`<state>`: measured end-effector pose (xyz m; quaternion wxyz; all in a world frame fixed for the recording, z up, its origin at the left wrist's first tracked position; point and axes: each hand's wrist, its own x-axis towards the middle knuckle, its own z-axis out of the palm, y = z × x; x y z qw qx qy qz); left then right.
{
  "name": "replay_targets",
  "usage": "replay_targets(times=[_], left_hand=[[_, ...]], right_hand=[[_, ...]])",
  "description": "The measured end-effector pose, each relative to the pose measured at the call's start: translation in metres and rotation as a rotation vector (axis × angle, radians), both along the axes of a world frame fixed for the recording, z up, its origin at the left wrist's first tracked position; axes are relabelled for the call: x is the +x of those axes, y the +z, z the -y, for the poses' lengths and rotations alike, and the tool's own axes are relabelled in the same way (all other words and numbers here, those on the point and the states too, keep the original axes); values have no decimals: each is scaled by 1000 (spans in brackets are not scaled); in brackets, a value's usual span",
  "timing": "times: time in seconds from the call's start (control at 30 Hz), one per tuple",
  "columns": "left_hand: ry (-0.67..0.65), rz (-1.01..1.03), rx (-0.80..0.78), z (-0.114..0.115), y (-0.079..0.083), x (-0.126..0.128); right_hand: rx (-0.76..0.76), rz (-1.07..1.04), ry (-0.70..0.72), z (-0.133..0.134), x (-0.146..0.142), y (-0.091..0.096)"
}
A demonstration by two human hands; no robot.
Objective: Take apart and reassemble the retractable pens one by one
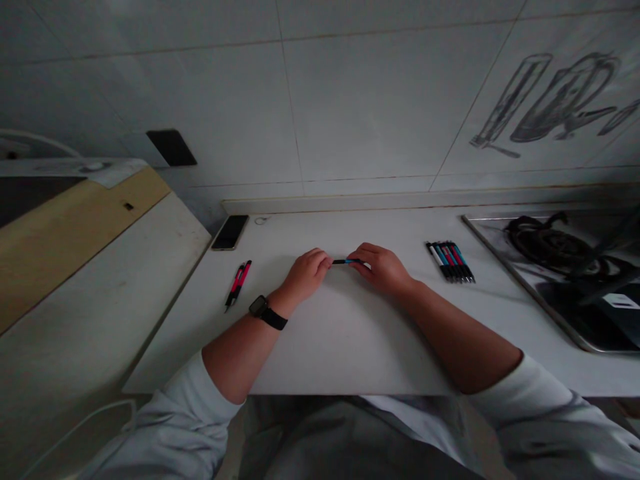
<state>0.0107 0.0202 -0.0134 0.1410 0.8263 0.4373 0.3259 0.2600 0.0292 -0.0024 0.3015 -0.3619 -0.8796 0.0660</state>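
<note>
A pen (341,261) with a black end and a blue part lies level between my two hands, over the middle of the white counter. My left hand (309,272) pinches its black end. At the blue end, the fingers of my right hand (379,265) are closed on the same pen, hiding part of it. Left of my left hand lie a couple of pens (239,285), red and black, side by side. To the right of my right hand is a row of several pens (451,261) with white, blue, red and black barrels.
A phone (231,232) lies at the counter's back left, near a small thin ring (261,220). On the right a gas stove (550,267) is set into the counter (345,347). A pale cabinet or appliance (100,267) stands at the left edge, and a tiled wall (360,113) rises behind.
</note>
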Motion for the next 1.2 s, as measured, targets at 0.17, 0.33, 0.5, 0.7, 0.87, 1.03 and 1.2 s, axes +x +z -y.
replay_targets(times=[0.17, 0.33, 0.5, 0.7, 0.87, 1.03, 1.2], left_hand=[[7, 46, -3, 1, 0, 0], [5, -10, -18, 1, 2, 0], [16, 64, -21, 0, -1, 1], [5, -17, -34, -1, 0, 0], [7, 46, 11, 1, 6, 1], [32, 40, 48, 2, 9, 1], [30, 24, 89, 1, 9, 0]], right_hand=[[-4, -4, -12, 0, 0, -1], [-3, -6, -4, 0, 0, -1], [8, 6, -17, 0, 0, 0], [8, 13, 6, 0, -1, -1], [9, 0, -6, -1, 0, -1], [-36, -5, -15, 0, 0, 1], [-142, 7, -3, -1, 0, 5]])
